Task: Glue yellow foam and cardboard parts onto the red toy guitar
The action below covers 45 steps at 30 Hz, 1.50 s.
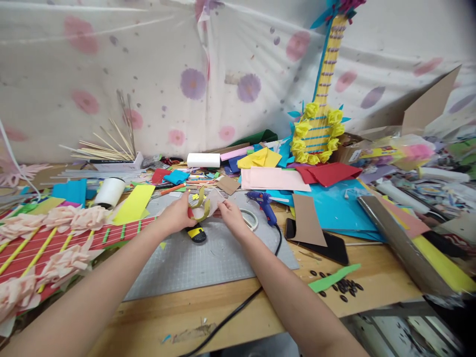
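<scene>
Running along the near table edge point(156, 322), a black cord point(238, 310) crosses bare wood. Above it, over the grey mat point(208, 258), left hand point(176, 215) and right hand point(231, 215) pinch an olive paper strip point(202, 206), fingers closed on it. Glue gun point(264, 203) lies right; phone point(327, 245) beyond. Red guitar point(55, 248) crowds the left; yellow guitar point(322, 124) stands far back.
</scene>
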{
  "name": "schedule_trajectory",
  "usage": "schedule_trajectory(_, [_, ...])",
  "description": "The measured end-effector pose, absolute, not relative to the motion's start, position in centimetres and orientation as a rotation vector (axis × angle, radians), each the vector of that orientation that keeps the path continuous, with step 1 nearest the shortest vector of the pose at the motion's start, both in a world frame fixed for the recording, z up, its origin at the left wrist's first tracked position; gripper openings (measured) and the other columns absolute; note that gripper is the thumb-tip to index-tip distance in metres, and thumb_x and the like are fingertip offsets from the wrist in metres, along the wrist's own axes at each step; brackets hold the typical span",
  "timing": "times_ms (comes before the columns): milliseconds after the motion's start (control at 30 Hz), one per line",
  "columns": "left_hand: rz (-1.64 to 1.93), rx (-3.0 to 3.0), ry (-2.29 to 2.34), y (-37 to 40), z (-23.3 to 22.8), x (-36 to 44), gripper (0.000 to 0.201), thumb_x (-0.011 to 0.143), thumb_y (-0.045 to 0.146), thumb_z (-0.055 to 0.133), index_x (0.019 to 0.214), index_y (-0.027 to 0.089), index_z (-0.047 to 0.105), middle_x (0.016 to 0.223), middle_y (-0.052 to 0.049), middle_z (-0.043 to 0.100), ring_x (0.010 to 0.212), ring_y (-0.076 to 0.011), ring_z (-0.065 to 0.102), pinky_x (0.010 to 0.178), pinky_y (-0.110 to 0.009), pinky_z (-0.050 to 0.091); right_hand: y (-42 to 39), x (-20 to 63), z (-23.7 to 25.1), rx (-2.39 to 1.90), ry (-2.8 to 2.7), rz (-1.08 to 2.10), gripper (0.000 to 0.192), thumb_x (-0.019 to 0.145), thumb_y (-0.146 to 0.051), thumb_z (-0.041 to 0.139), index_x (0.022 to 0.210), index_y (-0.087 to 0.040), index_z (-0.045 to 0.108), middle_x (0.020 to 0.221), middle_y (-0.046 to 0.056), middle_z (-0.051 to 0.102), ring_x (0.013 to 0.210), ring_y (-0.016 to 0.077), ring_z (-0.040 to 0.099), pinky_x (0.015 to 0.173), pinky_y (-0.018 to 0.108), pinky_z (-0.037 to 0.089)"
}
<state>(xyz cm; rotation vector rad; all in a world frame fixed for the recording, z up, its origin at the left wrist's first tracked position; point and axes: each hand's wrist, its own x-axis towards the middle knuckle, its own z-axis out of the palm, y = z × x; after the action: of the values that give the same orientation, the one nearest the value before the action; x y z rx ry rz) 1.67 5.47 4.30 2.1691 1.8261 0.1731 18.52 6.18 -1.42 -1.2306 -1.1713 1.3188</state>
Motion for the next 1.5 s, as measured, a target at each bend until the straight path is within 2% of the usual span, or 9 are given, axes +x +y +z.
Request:
schedule_trajectory(167, [0.238, 2.184, 1.793, 5.7, 3.6, 1.4, 0.093, 0.059, 0.034, 0.067, 0.137, 0.012, 0.022, 0.118, -0.015, 0.059, 0.102, -0.0284, 0.058, 0.072, -0.031, 0.044, 6.0, 18.6, -1.3, -1.223, -1.166, 1.293, 0.019, 0.082, -0.028, 0.039, 0.08, -0.017, 0.055, 0.077, 0.002, 0.066, 0.067, 0.0132, 0.063, 0.072, 0.028, 0.052])
schedule_trajectory(567, [0.174, 2.155, 1.813, 5.1, 4.9, 2.1, 0.093, 0.059, 0.03, 0.067, 0.138, 0.009, 0.022, 0.112, -0.015, 0.062, 0.1, -0.0285, 0.06, 0.071, -0.031, 0.044, 5.6, 18.3, -1.9, -1.507, -1.581, 0.829, 0.024, 0.086, -0.027, 0.039, 0.074, -0.019, 0.058, 0.073, 0.003, 0.065, 0.072, 0.0153, 0.06, 0.067, 0.026, 0.046])
schedule_trajectory(900, [0.184, 2.169, 1.782, 5.4, 4.6, 1.8, 0.09, 0.058, 0.036, 0.067, 0.134, 0.013, 0.025, 0.113, -0.013, 0.061, 0.097, -0.0275, 0.06, 0.068, -0.031, 0.044, 4.3, 18.1, -0.3, -1.592, -1.772, 0.717, 0.028, 0.091, -0.032, 0.035, 0.078, -0.019, 0.056, 0.073, 0.004, 0.063, 0.071, 0.016, 0.061, 0.063, 0.023, 0.04])
schedule_trajectory(1067, [0.162, 2.171, 1.79, 5.7, 4.3, 1.7, 0.088, 0.058, 0.039, 0.067, 0.132, 0.014, 0.027, 0.111, -0.012, 0.062, 0.095, -0.0274, 0.061, 0.068, -0.031, 0.044, 3.9, 18.0, -0.2, -1.58, -1.794, 0.697, 0.025, 0.09, -0.029, 0.037, 0.084, -0.018, 0.059, 0.076, 0.005, 0.066, 0.071, 0.0165, 0.061, 0.063, 0.024, 0.04])
schedule_trajectory(1167, [0.165, 2.176, 1.786, 5.7, 4.4, 1.7, 0.087, 0.058, 0.039, 0.067, 0.131, 0.014, 0.028, 0.11, -0.012, 0.062, 0.094, -0.0272, 0.061, 0.066, -0.03, 0.044, 3.8, 18.5, 0.4, -1.594, -1.723, 0.634, 0.024, 0.087, -0.026, 0.04, 0.099, -0.019, 0.06, 0.084, 0.006, 0.068, 0.076, 0.0176, 0.062, 0.068, 0.025, 0.041])
schedule_trajectory(1267, [0.166, 2.151, 1.795, 5.5, 4.7, 1.9, 0.082, 0.058, 0.041, 0.069, 0.127, 0.017, 0.032, 0.11, -0.011, 0.062, 0.093, -0.0267, 0.061, 0.066, -0.029, 0.044, 4.1, 19.6, 1.4, -1.603, -1.669, 0.562, 0.032, 0.084, -0.024, 0.044, 0.112, -0.019, 0.058, 0.087, 0.005, 0.069, 0.078, 0.0177, 0.062, 0.071, 0.026, 0.042])
schedule_trajectory(1400, [0.157, 2.141, 1.803, 5.4, 4.9, 2.0, 0.083, 0.058, 0.041, 0.069, 0.127, 0.016, 0.033, 0.11, -0.012, 0.062, 0.095, -0.0273, 0.061, 0.065, -0.029, 0.044, 4.8, 20.5, 2.8, -1.662, -1.843, 0.508, 0.032, 0.079, -0.021, 0.05, 0.108, -0.018, 0.063, 0.08, 0.005, 0.069, 0.074, 0.0187, 0.061, 0.069, 0.027, 0.042])
schedule_trajectory(1500, [0.166, 2.161, 1.787, 5.5, 4.7, 1.9, 0.085, 0.058, 0.039, 0.069, 0.129, 0.013, 0.031, 0.111, -0.013, 0.062, 0.096, -0.0278, 0.061, 0.066, -0.03, 0.044, 5.2, 20.2, 3.7, -1.674, -1.99, 0.45, 0.03, 0.078, -0.019, 0.051, 0.103, -0.018, 0.066, 0.084, 0.007, 0.069, 0.079, 0.0205, 0.061, 0.071, 0.027, 0.041])
